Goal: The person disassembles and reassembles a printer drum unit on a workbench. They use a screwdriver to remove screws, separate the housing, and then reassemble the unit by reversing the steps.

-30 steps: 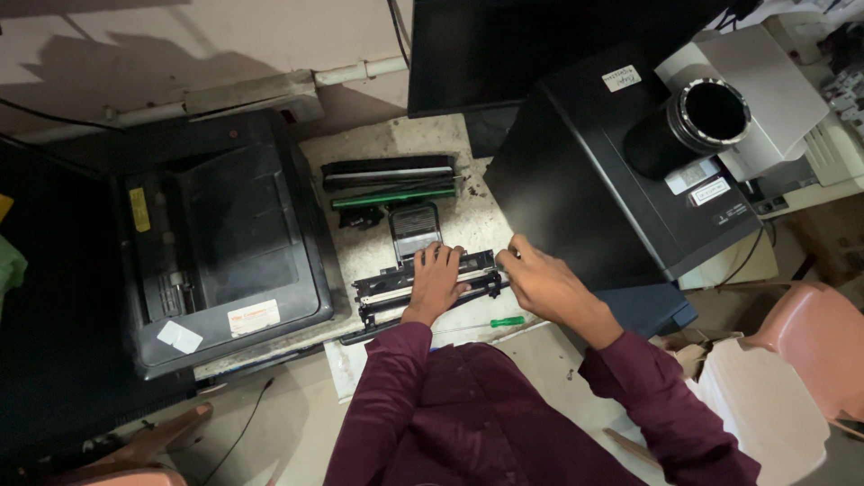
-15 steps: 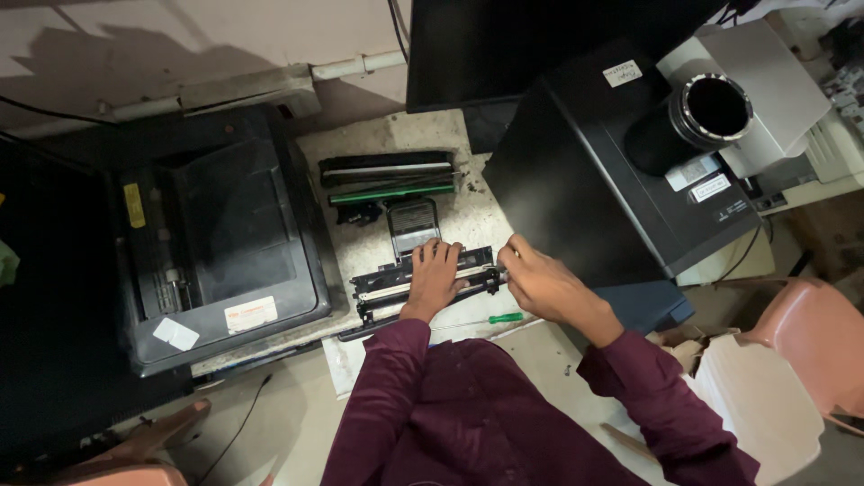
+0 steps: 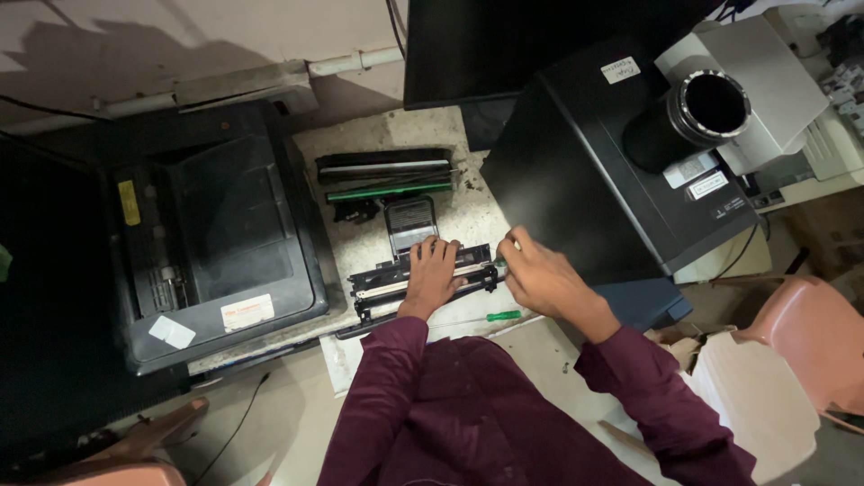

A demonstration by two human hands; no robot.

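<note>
The long black cartridge frame (image 3: 423, 279) lay across the pale, dusty tabletop (image 3: 468, 211), right in front of you, slightly tilted so its right end sat farther from you than its left. Your left hand (image 3: 433, 274) lay flat on top of it near the middle, fingers (image 3: 438, 250) spread and pressing down rather than wrapped around anything. Your right hand (image 3: 538, 274) was at the frame's right end, its fingers curled in close to that end; you seemed to be pinching something small and light-coloured there, but I could not tell exactly what it was or how tightly you held it.

Just beyond the frame sat a small dark rectangular part (image 3: 410, 222), and past that a second long cartridge (image 3: 385, 175) with a green strip along its near edge. A green-handled screwdriver (image 3: 498, 316) rested on the tabletop near your right forearm, apart from both hands. To your left stood a black printer (image 3: 216, 234) with its top open, and to your right a larger black machine (image 3: 603, 171) touching the tabletop's edge. Your sleeves (image 3: 387, 378) were dark maroon.
</note>
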